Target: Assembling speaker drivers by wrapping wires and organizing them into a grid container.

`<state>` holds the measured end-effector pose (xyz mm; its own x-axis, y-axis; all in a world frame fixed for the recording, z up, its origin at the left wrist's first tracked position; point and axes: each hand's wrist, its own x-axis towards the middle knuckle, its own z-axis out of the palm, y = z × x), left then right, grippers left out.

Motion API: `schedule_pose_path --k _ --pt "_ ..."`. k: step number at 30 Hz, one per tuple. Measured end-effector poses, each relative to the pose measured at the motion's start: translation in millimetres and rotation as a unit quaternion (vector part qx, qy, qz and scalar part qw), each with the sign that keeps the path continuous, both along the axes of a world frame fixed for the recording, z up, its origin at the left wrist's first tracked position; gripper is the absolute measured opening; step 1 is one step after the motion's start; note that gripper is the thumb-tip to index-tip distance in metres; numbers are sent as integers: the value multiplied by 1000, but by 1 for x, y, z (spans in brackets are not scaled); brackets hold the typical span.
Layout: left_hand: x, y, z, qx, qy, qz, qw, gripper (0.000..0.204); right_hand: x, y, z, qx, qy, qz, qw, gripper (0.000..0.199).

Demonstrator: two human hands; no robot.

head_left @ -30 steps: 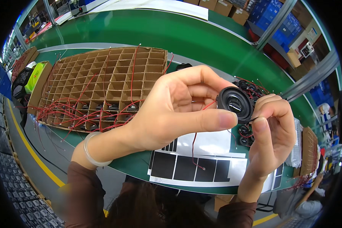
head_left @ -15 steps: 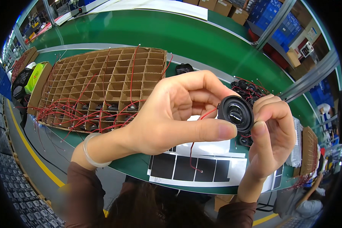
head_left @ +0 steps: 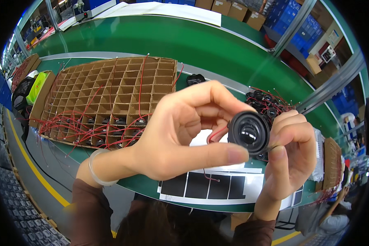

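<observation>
Between my two hands is a small round black speaker [head_left: 249, 133], its shiny domed face turned toward me. My left hand [head_left: 184, 135] grips its left rim between thumb and fingers. At its lower right edge, the thumb and forefinger of my right hand [head_left: 291, 151] are pinched together on the rim. A thin red wire [head_left: 217, 134] comes off the speaker behind my left fingers, and its end with a small plug hangs over the white sheet with black panels [head_left: 197, 186] on the table.
To the left lies a cardboard divider box [head_left: 123, 88], with wired speakers in its near cells. More black speakers with red wires [head_left: 266, 102] are heaped behind my right hand. A green conveyor [head_left: 160, 37] runs across the back. A metal post [head_left: 293, 28] stands at the far right.
The speaker has moved slightly down and left with both hands and has tilted, so its face shows more squarely. Both hands keep hold of it.
</observation>
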<state>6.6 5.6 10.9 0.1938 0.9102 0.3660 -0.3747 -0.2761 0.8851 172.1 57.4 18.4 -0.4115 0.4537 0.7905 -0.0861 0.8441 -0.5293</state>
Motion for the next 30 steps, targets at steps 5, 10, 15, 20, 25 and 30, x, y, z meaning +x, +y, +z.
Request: schedule_pose_path --k 5,10,15,20,25,30 --pt "-2 -3 -2 36 32 -4 999 45 -2 -2 1 13 6 5 1000 16" --pt "-2 -1 -2 82 46 -10 996 45 0 -2 3 20 1 4 1000 15" --pt "-3 -1 0 107 65 4 992 45 0 -3 4 21 1 3 1000 15" --pt "-4 -3 0 129 87 13 988 42 0 -3 4 41 -4 7 999 16" --pt "-3 -2 -5 130 60 32 989 41 1 -4 8 103 -52 -72 991 17" --pt "2 5 -8 77 -46 98 991 30 -2 -6 5 177 -113 -176 962 37"
